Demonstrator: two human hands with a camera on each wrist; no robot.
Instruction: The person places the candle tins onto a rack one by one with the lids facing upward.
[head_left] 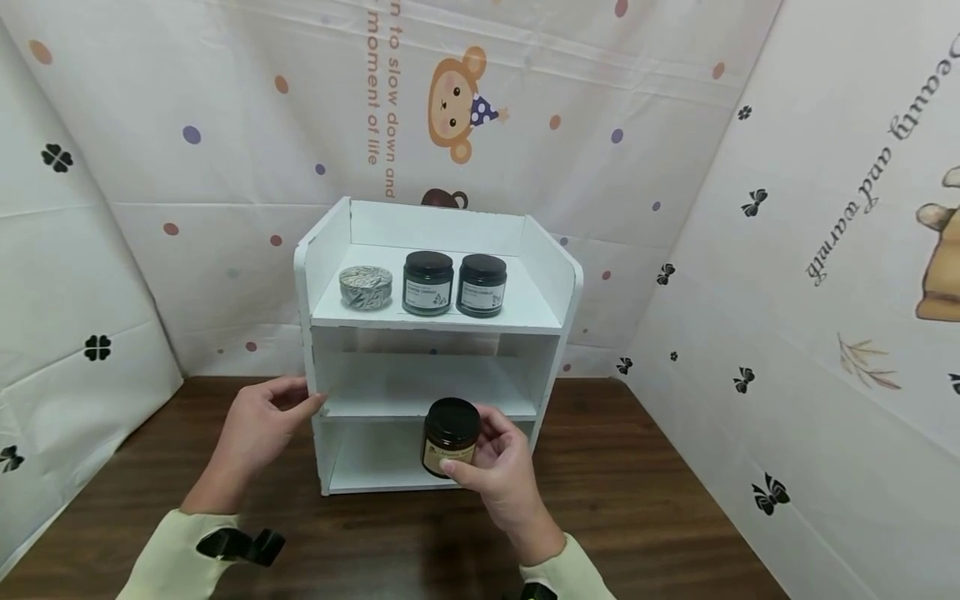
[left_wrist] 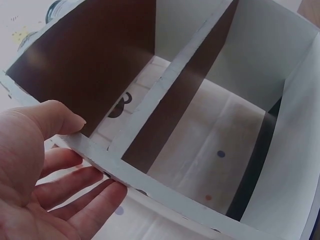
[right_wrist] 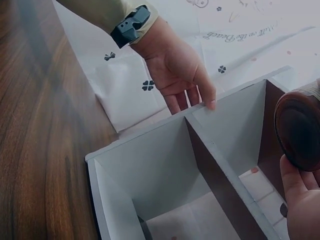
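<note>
My right hand (head_left: 504, 467) holds a dark candle jar (head_left: 452, 423) with a black lid and a tan label, in front of the middle and lower shelves of a white shelf unit (head_left: 435, 323). In the right wrist view the jar (right_wrist: 300, 130) shows its dark round end, partly cut off by the frame edge. My left hand (head_left: 258, 425) grips the unit's left side panel. Seen in the left wrist view, the left thumb lies over the panel's front edge, while the other fingers (left_wrist: 70, 187) are on its outer side.
A round silver-patterned tin (head_left: 366, 287) and two black-lidded jars, one in the middle (head_left: 428, 283) and one at the right (head_left: 482, 286), stand on the top shelf. The unit is on a brown wooden table (head_left: 630, 500). Printed white cloth (head_left: 247, 183) hangs behind and at both sides.
</note>
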